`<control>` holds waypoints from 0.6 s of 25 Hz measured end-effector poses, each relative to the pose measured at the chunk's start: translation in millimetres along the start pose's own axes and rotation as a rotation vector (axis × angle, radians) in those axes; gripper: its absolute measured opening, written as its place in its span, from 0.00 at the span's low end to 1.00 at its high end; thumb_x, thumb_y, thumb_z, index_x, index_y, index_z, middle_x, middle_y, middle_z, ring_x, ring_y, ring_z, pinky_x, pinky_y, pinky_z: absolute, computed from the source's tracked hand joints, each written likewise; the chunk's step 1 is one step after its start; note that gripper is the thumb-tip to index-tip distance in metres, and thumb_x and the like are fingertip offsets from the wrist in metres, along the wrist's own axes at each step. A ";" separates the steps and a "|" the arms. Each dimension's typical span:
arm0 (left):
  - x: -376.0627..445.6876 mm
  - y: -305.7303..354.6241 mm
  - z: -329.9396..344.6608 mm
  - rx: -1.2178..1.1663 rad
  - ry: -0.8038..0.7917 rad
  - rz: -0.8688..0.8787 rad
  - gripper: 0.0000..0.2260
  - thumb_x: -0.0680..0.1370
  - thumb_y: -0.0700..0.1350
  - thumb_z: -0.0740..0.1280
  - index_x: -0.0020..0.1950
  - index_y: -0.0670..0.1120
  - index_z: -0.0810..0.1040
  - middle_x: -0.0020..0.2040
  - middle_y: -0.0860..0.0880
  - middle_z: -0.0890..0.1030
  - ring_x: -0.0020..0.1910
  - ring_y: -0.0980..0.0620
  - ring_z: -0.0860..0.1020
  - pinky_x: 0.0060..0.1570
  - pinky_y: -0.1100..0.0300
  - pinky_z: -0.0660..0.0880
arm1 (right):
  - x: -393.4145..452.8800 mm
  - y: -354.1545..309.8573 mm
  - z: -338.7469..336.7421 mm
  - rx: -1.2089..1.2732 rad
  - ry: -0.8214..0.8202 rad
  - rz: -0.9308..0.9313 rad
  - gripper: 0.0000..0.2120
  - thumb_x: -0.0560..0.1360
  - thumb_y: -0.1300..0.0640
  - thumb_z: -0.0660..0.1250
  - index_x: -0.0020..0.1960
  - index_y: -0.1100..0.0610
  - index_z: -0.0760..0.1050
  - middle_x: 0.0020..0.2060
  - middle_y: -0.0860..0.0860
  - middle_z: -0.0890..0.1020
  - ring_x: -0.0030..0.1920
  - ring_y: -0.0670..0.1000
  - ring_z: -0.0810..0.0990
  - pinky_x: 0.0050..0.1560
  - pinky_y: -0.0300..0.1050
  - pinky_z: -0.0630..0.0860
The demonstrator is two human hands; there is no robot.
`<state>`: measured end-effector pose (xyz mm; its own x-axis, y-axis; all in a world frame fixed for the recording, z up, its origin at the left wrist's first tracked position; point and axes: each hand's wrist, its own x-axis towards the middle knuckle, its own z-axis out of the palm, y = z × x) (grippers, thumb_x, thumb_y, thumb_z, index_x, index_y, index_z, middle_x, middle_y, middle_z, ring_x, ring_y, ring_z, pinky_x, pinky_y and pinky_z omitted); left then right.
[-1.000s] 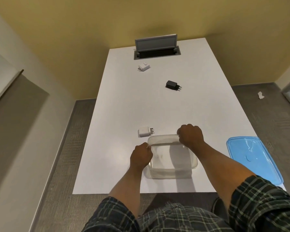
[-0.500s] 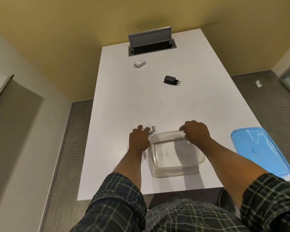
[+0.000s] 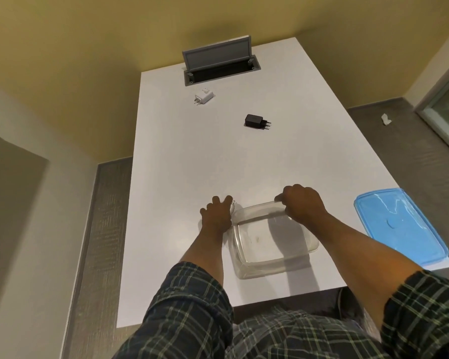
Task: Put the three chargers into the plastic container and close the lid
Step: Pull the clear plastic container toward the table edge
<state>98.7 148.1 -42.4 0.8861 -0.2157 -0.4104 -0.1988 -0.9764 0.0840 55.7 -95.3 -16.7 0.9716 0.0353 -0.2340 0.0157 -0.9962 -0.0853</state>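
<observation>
Near charger (image 3: 233, 206): we see only a white sliver and a metal prong of it past the left hand's fingers, on the table just beside the container's far-left corner
Left hand (image 3: 216, 213): we see it lying palm-down over that charger with fingers curled around it; most of the charger is hidden, so we cannot tell how firm the hold is
Plastic container (image 3: 272, 257): clear, open and empty, standing on the white table (image 3: 192, 161) near its front edge
Right hand (image 3: 302, 203): we see it clenched on the container's far rim at the right corner
Lid (image 3: 397, 225): blue, lying flat at the table's right front corner, apart from the container
Black charger (image 3: 255, 121): mid-table, prongs pointing right, well apart from the hands
White charger (image 3: 204, 97): further back, near the open cable hatch (image 3: 219, 66) set in the table's far end
Sleeves: we see plaid cuffs on both forearms
</observation>
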 end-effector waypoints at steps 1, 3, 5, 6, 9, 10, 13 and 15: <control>-1.0 1.5 2.4 -0.033 -0.012 -0.024 0.19 0.81 0.42 0.59 0.72 0.50 0.65 0.63 0.42 0.71 0.59 0.38 0.77 0.60 0.44 0.71 | -0.1 -0.1 -0.3 -0.008 0.001 -0.006 0.25 0.75 0.62 0.62 0.66 0.41 0.77 0.56 0.44 0.80 0.60 0.51 0.76 0.45 0.43 0.64; -3.7 3.5 8.0 -0.066 -0.014 -0.053 0.19 0.80 0.40 0.59 0.71 0.50 0.65 0.62 0.42 0.71 0.58 0.38 0.77 0.59 0.43 0.71 | -0.2 -0.1 -0.6 -0.027 0.007 -0.014 0.25 0.75 0.63 0.62 0.65 0.41 0.77 0.56 0.45 0.80 0.59 0.52 0.76 0.44 0.43 0.64; -5.3 3.0 11.1 -0.073 0.003 -0.067 0.19 0.80 0.41 0.60 0.71 0.50 0.65 0.61 0.42 0.72 0.59 0.38 0.76 0.57 0.44 0.73 | -0.1 -0.7 -1.0 -0.045 0.013 -0.011 0.25 0.74 0.63 0.62 0.65 0.40 0.77 0.55 0.46 0.80 0.58 0.52 0.76 0.43 0.43 0.63; -5.4 1.3 11.4 -0.090 0.005 -0.075 0.19 0.80 0.43 0.61 0.71 0.50 0.66 0.62 0.42 0.72 0.59 0.38 0.76 0.58 0.44 0.73 | 0.0 -1.5 -1.3 -0.054 0.016 -0.009 0.25 0.75 0.63 0.61 0.65 0.40 0.77 0.55 0.46 0.79 0.57 0.52 0.76 0.43 0.43 0.63; -9.1 -5.7 9.3 -0.202 0.013 -0.113 0.18 0.80 0.45 0.63 0.70 0.50 0.69 0.62 0.41 0.72 0.61 0.37 0.76 0.60 0.45 0.73 | -1.4 -3.0 -0.4 -0.056 0.025 -0.003 0.25 0.75 0.63 0.61 0.65 0.40 0.77 0.55 0.47 0.79 0.56 0.53 0.77 0.43 0.44 0.65; -11.5 -7.8 8.1 -0.236 0.039 -0.126 0.18 0.80 0.45 0.63 0.70 0.50 0.69 0.62 0.41 0.73 0.60 0.37 0.76 0.60 0.45 0.73 | -2.7 -3.3 0.0 -0.047 0.032 0.001 0.25 0.75 0.64 0.61 0.65 0.41 0.77 0.55 0.47 0.79 0.57 0.53 0.77 0.43 0.44 0.67; -21.2 -8.1 -1.7 -0.389 0.178 -0.192 0.17 0.76 0.46 0.66 0.66 0.48 0.72 0.57 0.41 0.75 0.56 0.37 0.78 0.57 0.47 0.76 | -6.1 -4.2 -0.5 -0.035 0.057 0.003 0.25 0.74 0.64 0.61 0.64 0.43 0.79 0.55 0.49 0.79 0.56 0.54 0.78 0.45 0.46 0.72; -24.8 -3.1 -11.8 -0.529 0.274 -0.231 0.17 0.74 0.48 0.68 0.61 0.47 0.72 0.53 0.42 0.77 0.52 0.39 0.79 0.52 0.50 0.77 | -7.1 -4.7 -0.4 -0.047 0.053 -0.001 0.23 0.74 0.65 0.61 0.62 0.45 0.80 0.54 0.49 0.78 0.55 0.54 0.78 0.45 0.46 0.73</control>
<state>82.3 156.4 -21.7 0.9703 0.0749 -0.2300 0.1814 -0.8544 0.4869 48.8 -90.9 -14.2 0.9828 0.0333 -0.1819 0.0264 -0.9988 -0.0401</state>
